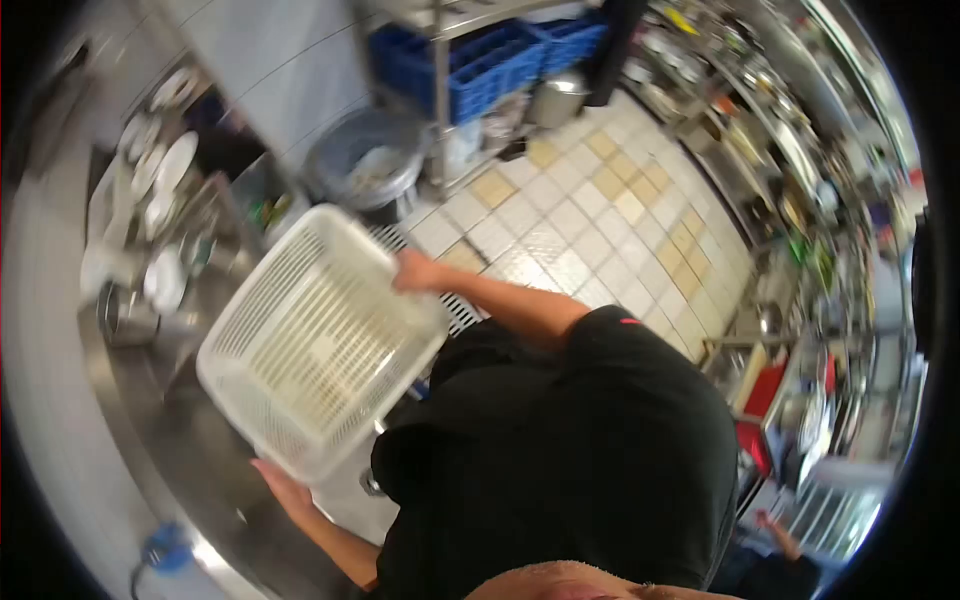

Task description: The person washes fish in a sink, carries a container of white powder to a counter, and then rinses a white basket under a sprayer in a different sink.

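Observation:
A white slotted plastic basket [325,335] is held tilted in front of me, over the edge of the steel sink counter. My right hand [418,272] is closed around its rim on the upper right side. At the basket's lower corner is my left hand [285,488], its fingers lying along the outside; part of the grip is hidden and blurred. Inside, the basket shows only its slotted bottom. Beyond it, white dishes [165,280] and a metal pot [126,315] are piled on the steel counter [190,430].
A grey bin [368,155] with pale contents stands past the basket. Blue crates [490,75] sit on a metal rack, and a metal pot [558,100] is beside them. Tiled floor [570,230] stretches to crowded shelves on the right. Another person's arm [780,535] shows at lower right.

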Demonstrator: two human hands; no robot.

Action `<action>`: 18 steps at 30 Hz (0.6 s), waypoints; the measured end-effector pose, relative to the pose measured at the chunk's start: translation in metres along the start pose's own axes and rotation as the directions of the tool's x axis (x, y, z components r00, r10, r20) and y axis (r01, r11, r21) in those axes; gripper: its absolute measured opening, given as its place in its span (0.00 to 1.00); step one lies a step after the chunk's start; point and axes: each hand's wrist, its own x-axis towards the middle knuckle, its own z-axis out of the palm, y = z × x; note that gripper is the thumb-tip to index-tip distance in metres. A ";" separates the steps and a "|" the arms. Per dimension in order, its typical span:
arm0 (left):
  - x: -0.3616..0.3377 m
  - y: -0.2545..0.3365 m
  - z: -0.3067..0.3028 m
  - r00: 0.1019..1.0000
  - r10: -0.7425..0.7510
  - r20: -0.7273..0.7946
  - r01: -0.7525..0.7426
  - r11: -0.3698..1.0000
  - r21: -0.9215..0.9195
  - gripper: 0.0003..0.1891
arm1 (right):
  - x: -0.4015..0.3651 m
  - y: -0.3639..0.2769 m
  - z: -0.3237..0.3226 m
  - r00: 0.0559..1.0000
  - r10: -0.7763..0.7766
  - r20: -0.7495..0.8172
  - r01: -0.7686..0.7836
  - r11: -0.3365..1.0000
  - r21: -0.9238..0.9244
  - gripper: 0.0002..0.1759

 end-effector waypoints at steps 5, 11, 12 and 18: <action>0.024 -0.008 0.022 0.997 -0.064 -0.036 0.072 0.953 0.295 0.30 | -0.037 0.005 -0.032 0.981 -0.089 -0.171 0.107 0.989 0.101 0.22; 0.044 -0.046 0.144 0.993 0.007 0.121 -0.037 0.968 0.247 0.36 | -0.080 0.062 -0.132 0.948 -0.048 -0.314 0.118 0.971 0.209 0.24; 0.052 -0.056 0.163 0.994 0.033 0.101 -0.060 0.957 0.282 0.36 | -0.097 0.062 -0.156 0.946 0.000 -0.324 0.095 0.957 0.276 0.24; 0.104 -0.135 0.294 0.955 0.111 0.274 -0.215 0.899 0.383 0.39 | -0.158 0.137 -0.290 0.914 0.118 -0.388 0.070 0.896 0.439 0.30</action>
